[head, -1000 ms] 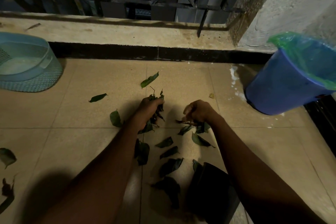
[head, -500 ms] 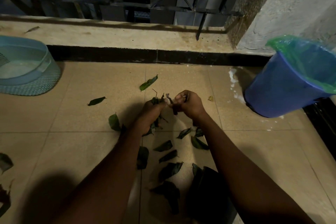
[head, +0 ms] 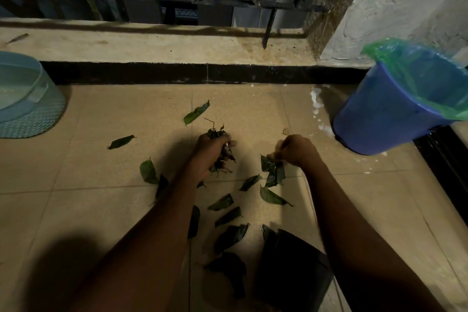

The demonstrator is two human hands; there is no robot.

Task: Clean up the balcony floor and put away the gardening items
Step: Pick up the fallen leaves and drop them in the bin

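Several green leaves (head: 272, 196) lie scattered over the tan tiled balcony floor (head: 101, 172). My left hand (head: 210, 153) grips a bunch of gathered leaves (head: 215, 133), whose stems stick out above the fist. A short way to its right, my right hand (head: 296, 151) is low over the floor, its fingers curled and pinching leaves (head: 273, 170) that lie there. A single leaf (head: 196, 113) lies beyond both hands, and another leaf (head: 120, 141) lies off to the left.
A blue bucket (head: 385, 114) lined with a green bag stands at the right by the wall. A light blue basket (head: 27, 99) sits at the left edge. A dark flat object (head: 291, 268) lies near my right forearm. A raised ledge (head: 152, 43) with railing runs along the back.
My right hand, which had met the left hand half a second ago, has moved right and down to the leaves on the floor. The left hand keeps its bunch.
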